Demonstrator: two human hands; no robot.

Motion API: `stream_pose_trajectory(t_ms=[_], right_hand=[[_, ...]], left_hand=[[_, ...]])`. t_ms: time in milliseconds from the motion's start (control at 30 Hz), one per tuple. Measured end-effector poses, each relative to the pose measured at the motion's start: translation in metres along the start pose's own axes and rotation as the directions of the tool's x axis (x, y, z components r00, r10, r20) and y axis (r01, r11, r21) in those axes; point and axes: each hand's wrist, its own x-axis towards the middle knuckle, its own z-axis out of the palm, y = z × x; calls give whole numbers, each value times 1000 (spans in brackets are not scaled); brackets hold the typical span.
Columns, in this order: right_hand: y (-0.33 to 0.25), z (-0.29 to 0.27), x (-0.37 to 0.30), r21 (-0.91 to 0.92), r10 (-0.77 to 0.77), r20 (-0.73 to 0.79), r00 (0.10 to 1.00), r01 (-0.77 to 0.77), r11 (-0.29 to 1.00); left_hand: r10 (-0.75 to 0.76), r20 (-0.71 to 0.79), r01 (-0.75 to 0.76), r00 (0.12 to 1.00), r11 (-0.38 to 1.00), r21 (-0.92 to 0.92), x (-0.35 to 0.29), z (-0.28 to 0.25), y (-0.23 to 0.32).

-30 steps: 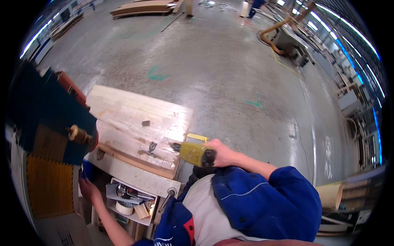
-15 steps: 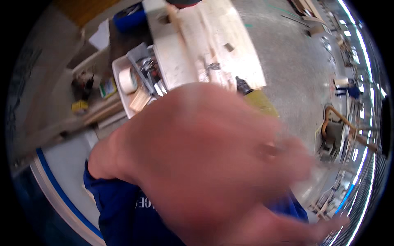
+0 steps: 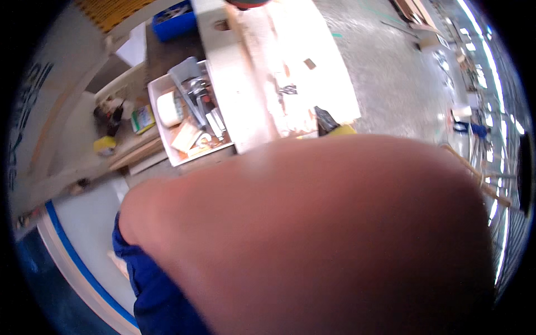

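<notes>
A worker's left hand [image 3: 363,223], reaching out of a blue sleeve [image 3: 159,290], is looming out of focus before the camera; its fingers are blurring from sight, and whether they are spread or pressed together cannot be told. Just beyond, a yellow-and-black power tool [image 3: 326,121] is poking out, mostly hidden, at the pale wooden tabletop's [image 3: 329,56] near corner. A white box [image 3: 205,154] is holding a tape roll [image 3: 169,109] alongside.
</notes>
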Motion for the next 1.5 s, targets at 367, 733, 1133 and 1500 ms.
stream_pose_trajectory(t_ms=[367, 733, 1133, 1500], right_hand=[[12, -26, 23, 423, 119, -250, 961, -3, 906], [14, -17, 25, 367, -17, -540, 841, 254, 895], [25, -2, 9, 509, 182, -511, 840, 126, 851], [26, -4, 10, 421, 135, -580, 803, 154, 894]], left_hand=[[-911, -34, 668, 410, 326, -669, -69, 24, -42], [-805, 535, 504, 255, -362, -784, -77, 100, -11], [-934, -259, 634, 247, 358, -686, -28, 109, -27], [-791, -382, 546, 478, 608, -577, -4, 105, -33]])
